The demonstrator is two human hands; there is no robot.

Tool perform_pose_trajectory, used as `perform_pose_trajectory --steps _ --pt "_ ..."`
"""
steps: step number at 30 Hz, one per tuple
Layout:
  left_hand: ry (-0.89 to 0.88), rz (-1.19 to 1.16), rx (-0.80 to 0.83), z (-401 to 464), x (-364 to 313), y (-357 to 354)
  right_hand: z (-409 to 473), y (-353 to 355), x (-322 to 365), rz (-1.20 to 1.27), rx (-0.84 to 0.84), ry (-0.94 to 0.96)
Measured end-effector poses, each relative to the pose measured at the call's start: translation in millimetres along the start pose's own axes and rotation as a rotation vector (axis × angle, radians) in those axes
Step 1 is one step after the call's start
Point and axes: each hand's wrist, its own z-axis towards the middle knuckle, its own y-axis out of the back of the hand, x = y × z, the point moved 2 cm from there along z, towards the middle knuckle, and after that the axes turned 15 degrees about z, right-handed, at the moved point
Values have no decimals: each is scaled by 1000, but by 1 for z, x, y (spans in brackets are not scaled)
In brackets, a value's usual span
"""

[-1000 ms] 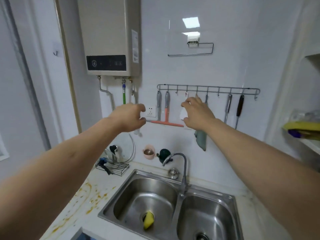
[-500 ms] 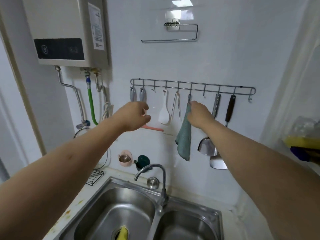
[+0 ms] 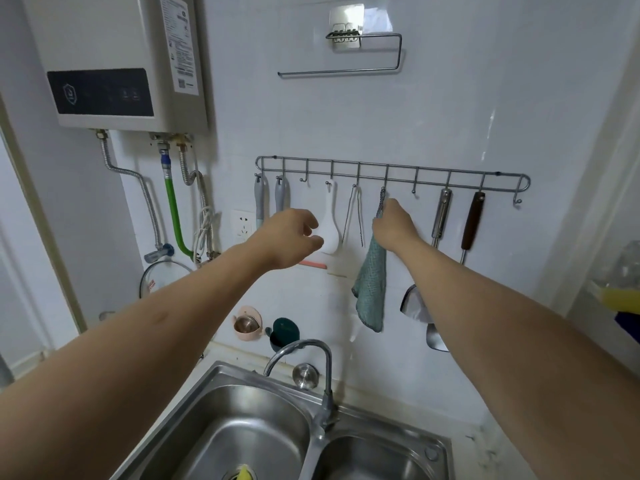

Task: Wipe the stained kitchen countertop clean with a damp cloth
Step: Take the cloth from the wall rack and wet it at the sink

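Since the prior frame view closer; right hand (image 3: 394,227) still pinches the hanging teal cloth (image 3: 371,289) near its hook, left hand (image 3: 292,237) at 9 o'clock of it loosely curled, holding nothing, bare wall between.

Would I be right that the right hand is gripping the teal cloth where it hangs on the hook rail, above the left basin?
Not quite: in the head view the right hand grips the teal cloth on the hook rail, but above the right basin, right of the faucet.
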Motion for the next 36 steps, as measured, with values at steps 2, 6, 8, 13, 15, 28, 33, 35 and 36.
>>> perform_pose_trajectory --steps 2,6,8,13,15,28,33,35,36 --pt "-2 16 20 -2 1 -2 6 -3 -2 89 -21 -25" --pt "5 47 51 -5 8 -4 12 -5 -1 151 -20 -49" --pt "8 58 51 -5 9 -3 16 -4 -2 108 -22 -68" --pt "-5 75 49 -5 9 -2 23 -4 -5 193 -50 -112" --pt "-13 87 54 -4 7 -1 24 -2 -5 253 -66 -139" --pt "-20 52 66 6 -10 -5 24 11 9 469 -171 -10" --pt "-8 -2 72 10 -15 -11 23 16 29 537 -135 95" --pt "2 -35 80 12 -16 -14 17 14 37 549 -87 102" --pt "9 -55 76 13 -16 -15 14 12 41 557 -44 94"
